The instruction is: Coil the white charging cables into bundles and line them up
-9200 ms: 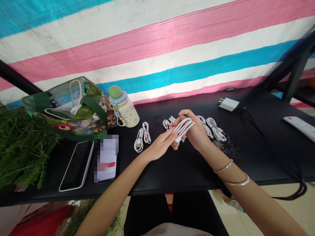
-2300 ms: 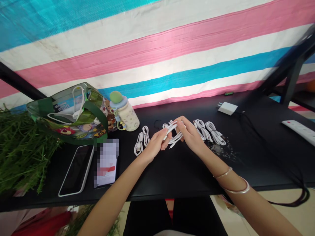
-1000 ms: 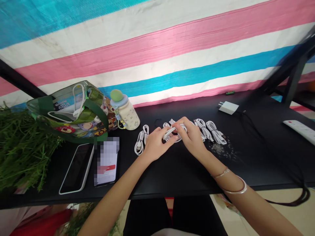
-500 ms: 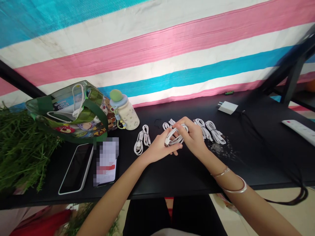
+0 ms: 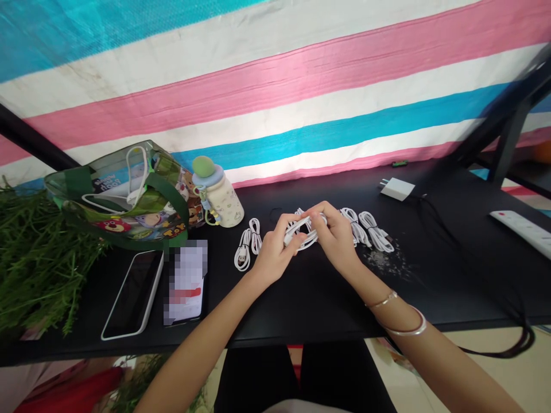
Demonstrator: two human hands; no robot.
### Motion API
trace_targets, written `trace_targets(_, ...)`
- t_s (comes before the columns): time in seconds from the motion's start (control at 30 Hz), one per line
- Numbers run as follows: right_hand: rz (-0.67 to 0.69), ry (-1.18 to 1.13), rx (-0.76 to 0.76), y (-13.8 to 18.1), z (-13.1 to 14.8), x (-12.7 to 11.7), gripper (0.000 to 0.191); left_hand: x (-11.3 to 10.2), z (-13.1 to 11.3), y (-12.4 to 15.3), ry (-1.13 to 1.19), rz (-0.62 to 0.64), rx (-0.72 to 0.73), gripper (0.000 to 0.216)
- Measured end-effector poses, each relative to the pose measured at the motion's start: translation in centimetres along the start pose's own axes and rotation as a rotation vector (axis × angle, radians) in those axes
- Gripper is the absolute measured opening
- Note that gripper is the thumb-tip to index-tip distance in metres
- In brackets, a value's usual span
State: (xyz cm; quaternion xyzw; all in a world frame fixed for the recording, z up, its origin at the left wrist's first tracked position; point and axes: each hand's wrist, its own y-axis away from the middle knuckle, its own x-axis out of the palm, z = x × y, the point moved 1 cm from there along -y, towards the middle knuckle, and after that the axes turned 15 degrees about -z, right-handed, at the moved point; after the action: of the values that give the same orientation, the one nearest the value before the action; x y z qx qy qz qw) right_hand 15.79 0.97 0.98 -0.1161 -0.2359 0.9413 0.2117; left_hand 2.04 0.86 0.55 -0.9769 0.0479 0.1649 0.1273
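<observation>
Both my hands meet over the middle of the black table (image 5: pixel 301 304). Together they hold a coiled white USB cable (image 5: pixel 305 232). My left hand (image 5: pixel 274 255) grips the coil's left side, and my right hand (image 5: pixel 336 236) pinches its right side with the fingers curled over it. Two bundled white cables (image 5: pixel 245 244) lie just left of my left hand. More coiled white cables (image 5: pixel 365 229) lie close beside my right hand. Part of the held coil is hidden by my fingers.
A clear green-trimmed bag (image 5: pixel 124 195), a cream bottle (image 5: pixel 219 201) and a phone (image 5: pixel 133 292) stand to the left, beside green sprigs (image 5: pixel 38 258). A white charger (image 5: pixel 396 189) and a power strip (image 5: pixel 520 229) sit to the right.
The cable has gone from a loose bundle to a tighter coil between my hands. My left hand has shifted its grip and my fingers have closed in on the loops.
</observation>
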Motion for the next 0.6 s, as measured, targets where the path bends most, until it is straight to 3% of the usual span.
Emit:
trace_targets(0.23,0.007,-0.076,0.062,0.28,0.22,0.24,0.041,-0.37,-0.58,-0.25,-0.057,-0.157,0.035,0.025)
trace_targets(0.4,0.002,-0.118,0.127,0.37,0.18,0.45,0.044,-0.40,-0.50,-0.22,0.001,-0.196,0.011,0.025)
trace_targets(0.6,0.001,-0.113,0.079,0.44,0.23,0.43,0.037,-0.46,-0.50,0.06,0.023,-0.254,0.066,0.024)
